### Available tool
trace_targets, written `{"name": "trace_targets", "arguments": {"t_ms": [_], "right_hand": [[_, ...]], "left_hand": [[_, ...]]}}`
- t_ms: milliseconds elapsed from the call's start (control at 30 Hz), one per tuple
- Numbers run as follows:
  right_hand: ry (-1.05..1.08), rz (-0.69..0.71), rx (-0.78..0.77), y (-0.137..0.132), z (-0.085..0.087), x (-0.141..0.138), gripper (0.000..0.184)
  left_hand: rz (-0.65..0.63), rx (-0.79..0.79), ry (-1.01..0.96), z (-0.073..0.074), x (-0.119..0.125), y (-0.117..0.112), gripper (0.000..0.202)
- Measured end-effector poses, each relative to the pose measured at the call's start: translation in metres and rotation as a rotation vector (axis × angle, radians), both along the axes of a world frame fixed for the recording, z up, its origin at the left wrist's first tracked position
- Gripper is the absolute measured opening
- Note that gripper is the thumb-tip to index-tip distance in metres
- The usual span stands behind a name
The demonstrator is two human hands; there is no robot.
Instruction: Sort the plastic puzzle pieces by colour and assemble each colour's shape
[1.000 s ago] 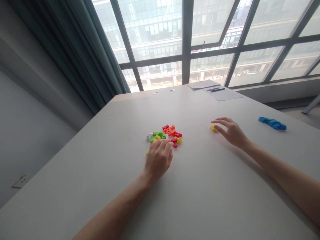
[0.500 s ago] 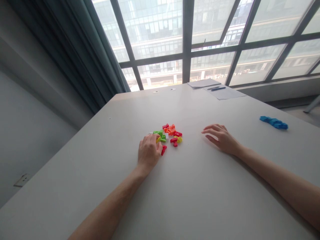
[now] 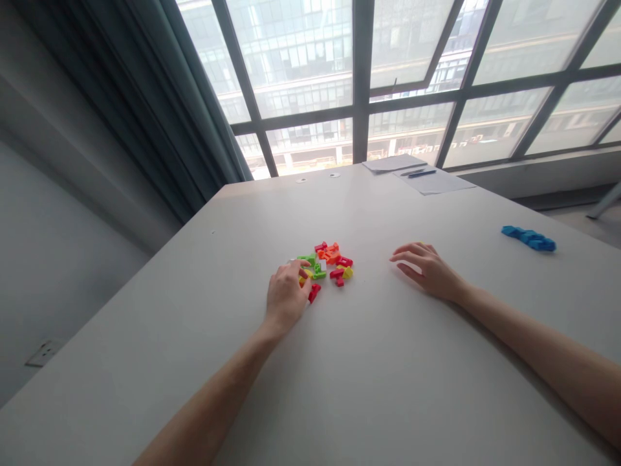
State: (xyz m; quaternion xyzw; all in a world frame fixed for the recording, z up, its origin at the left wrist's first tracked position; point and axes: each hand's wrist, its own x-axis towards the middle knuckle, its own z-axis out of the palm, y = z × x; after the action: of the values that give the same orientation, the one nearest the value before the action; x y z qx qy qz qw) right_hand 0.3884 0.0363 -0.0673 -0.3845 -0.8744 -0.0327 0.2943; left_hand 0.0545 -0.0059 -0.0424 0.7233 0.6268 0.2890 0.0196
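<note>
My left hand (image 3: 287,291) rests at the near left side of a small pile of coloured plastic pieces. Its thumb and index finger are apart, with a yellow piece (image 3: 305,277) partly hidden between them. Close by lie green pieces (image 3: 319,272), and a red piece (image 3: 315,292) sits beside the thumb. Orange pieces (image 3: 329,256) and more red ones (image 3: 344,261) form the far and right part of the pile. My right hand (image 3: 423,265) lies on the table to the right, open, fingers loosely bent. A speck of yellow shows behind its knuckles; what it is cannot be made out.
A row of joined blue pieces (image 3: 528,238) lies on the white table (image 3: 369,362) at the right. Sheets of paper (image 3: 446,183) with pens (image 3: 421,173) lie at the far edge by the window. A dark curtain (image 3: 160,110) hangs at the left.
My left hand has shifted slightly towards me, and the yellow and red pieces by its thumb have moved a little. The right hand stays in place.
</note>
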Motion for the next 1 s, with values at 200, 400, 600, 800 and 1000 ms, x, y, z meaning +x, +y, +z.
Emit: {"name": "trace_targets", "arguments": {"t_ms": [200, 400, 600, 800, 1000], "right_hand": [[0.011, 0.002, -0.005, 0.000, 0.001, -0.001, 0.018], [0.015, 0.006, -0.004, 0.000, 0.001, -0.001, 0.018], [0.076, 0.088, -0.054, -0.007, 0.006, -0.011, 0.019], [0.111, 0.173, -0.124, -0.020, 0.012, -0.029, 0.020], [0.103, 0.235, -0.193, -0.042, 0.017, -0.057, 0.025]], "left_hand": [[-0.022, 0.045, -0.008, 0.004, -0.001, 0.000, 0.027], [-0.116, 0.182, -0.069, 0.010, 0.011, -0.010, 0.028], [-0.340, 0.231, -0.082, -0.002, 0.030, -0.028, 0.025], [-0.494, 0.212, -0.076, -0.015, 0.039, -0.035, 0.021], [-0.563, 0.221, -0.166, -0.018, 0.041, -0.036, 0.019]]}}
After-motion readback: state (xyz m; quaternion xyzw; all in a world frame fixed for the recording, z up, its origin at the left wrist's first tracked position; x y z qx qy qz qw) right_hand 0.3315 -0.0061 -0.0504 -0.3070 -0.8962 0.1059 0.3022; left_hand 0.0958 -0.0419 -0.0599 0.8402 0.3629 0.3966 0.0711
